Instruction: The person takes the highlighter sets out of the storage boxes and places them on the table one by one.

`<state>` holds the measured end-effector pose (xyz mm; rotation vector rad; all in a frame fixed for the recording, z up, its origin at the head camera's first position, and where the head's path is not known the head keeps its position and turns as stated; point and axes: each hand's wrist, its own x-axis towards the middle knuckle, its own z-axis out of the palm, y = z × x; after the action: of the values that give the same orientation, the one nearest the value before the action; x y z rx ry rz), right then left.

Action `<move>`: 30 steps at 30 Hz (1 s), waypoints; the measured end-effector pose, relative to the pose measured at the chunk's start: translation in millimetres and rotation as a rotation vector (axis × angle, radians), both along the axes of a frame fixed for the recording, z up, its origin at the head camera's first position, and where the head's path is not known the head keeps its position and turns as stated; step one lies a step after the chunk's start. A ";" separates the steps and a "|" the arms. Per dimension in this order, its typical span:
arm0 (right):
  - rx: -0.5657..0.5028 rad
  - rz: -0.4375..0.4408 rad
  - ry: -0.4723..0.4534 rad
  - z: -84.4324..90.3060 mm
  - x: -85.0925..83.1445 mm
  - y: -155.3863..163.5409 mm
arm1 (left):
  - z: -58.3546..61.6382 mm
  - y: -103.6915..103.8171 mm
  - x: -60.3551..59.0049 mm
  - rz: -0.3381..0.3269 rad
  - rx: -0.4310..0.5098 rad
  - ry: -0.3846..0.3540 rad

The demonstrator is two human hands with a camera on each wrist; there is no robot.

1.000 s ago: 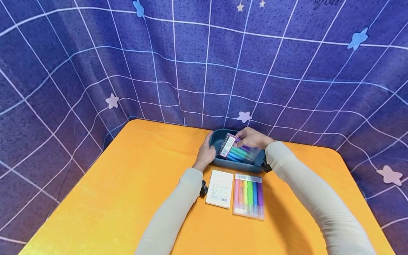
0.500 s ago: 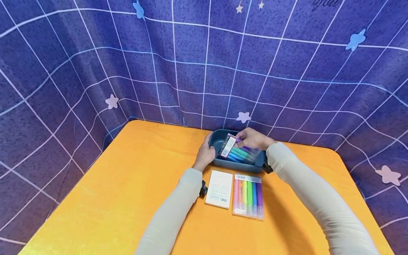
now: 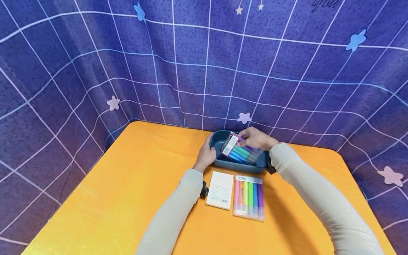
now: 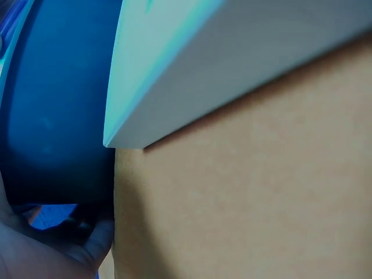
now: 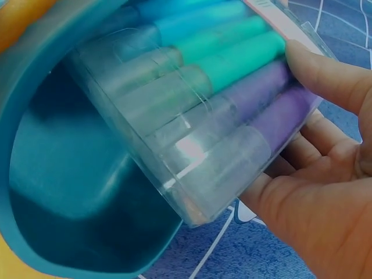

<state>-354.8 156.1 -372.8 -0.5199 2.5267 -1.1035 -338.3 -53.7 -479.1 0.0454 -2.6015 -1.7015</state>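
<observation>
A dark teal plastic bin (image 3: 234, 165) stands toward the back of the table. My left hand (image 3: 206, 153) grips its left end; in the left wrist view fingers (image 4: 99, 238) curl at the bin's end wall. With thumb and fingers, my right hand (image 3: 256, 139) pinches the edge of a clear pack of markers (image 5: 232, 75) in blue, green and purple. That pack (image 3: 241, 154) lies slantwise over the bin's opening, its white label end toward the left. In the right wrist view the bin's inside shows beneath the transparent cap end.
In front of the bin, a white booklet-like block (image 3: 220, 190) with printed text lies beside a second clear pack of markers (image 3: 249, 198) in rainbow colours. An orange cloth covers the table (image 3: 127, 184). A blue-purple curtain (image 3: 191, 71) with stars hangs behind.
My right hand has shifted slightly to the right and up, with the pack of markers in it. My left hand keeps its place on the bin.
</observation>
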 end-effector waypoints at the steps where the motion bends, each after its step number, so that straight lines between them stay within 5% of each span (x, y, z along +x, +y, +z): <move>1: -0.003 -0.004 -0.001 -0.7 0.2 1.0 | -0.6 0.3 0.0 -0.003 -0.002 -0.004; 30: -0.011 -0.025 0.092 11.8 11.8 18.5 | 0.3 0.2 -4.8 -0.023 -0.020 0.008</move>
<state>-342.9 174.7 -361.0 -0.5553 2.6146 -1.1272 -343.1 -53.4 -478.8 0.0079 -2.6230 -1.6798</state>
